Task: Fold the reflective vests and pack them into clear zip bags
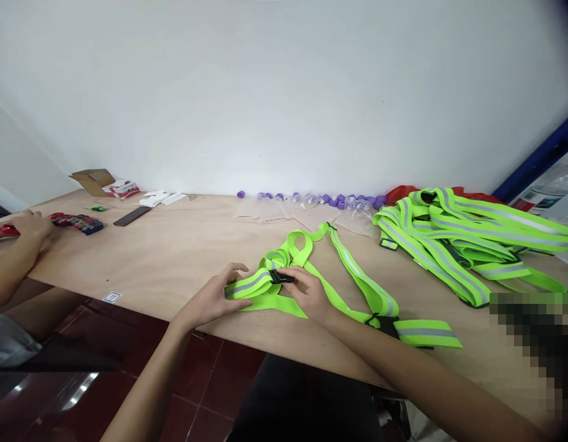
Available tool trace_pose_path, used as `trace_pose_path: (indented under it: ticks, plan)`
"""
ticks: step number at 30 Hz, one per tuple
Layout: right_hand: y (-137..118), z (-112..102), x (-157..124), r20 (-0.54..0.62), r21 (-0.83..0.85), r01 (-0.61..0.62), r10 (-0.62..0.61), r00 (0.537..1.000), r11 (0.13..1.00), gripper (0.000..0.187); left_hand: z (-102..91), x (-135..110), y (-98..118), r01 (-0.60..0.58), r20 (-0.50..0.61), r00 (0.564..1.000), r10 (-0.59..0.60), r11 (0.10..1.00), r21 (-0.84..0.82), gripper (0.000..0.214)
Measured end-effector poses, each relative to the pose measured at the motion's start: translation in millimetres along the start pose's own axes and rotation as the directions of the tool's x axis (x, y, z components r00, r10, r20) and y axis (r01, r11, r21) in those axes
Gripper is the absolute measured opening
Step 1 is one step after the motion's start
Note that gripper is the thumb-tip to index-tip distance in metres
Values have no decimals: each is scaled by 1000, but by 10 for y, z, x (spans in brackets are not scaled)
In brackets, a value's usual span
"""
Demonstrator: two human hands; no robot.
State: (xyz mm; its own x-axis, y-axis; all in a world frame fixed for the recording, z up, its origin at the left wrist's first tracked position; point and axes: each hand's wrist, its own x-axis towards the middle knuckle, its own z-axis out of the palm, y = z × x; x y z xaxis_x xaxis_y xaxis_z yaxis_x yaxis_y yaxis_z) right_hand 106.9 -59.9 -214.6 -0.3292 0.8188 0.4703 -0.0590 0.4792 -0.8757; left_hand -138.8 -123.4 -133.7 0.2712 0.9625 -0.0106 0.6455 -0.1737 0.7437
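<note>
A neon-green reflective strap harness (353, 270) lies spread on the wooden table (173, 258) in front of me. My left hand (214, 298) grips a folded part of the strap with its grey reflective band. Just to the right, my right hand (307, 291) pinches the strap at a black plastic buckle (280, 277). One end of the harness trails off to the right, ending in another black buckle (380, 320) near the table's front edge.
A heap of the same green harnesses (463, 239) lies at the right. Purple caps and clear bags (321, 201) line the wall. At far left another person's hand (29, 227) rests by red-and-dark items (76, 221); a cardboard box (94, 180) stands behind.
</note>
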Motion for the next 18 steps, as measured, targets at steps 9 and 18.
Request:
trace_pose_path:
  ticks: [9,18]
  plan:
    - [-34,-24,-28,134,-149,113,-93,987,982,47,358,162,183,-126,-136,981,141,986,110,49]
    - [-56,-34,-56,226,-224,138,-86,970,965,55,494,175,76,-119,-184,973,136,988,99,51]
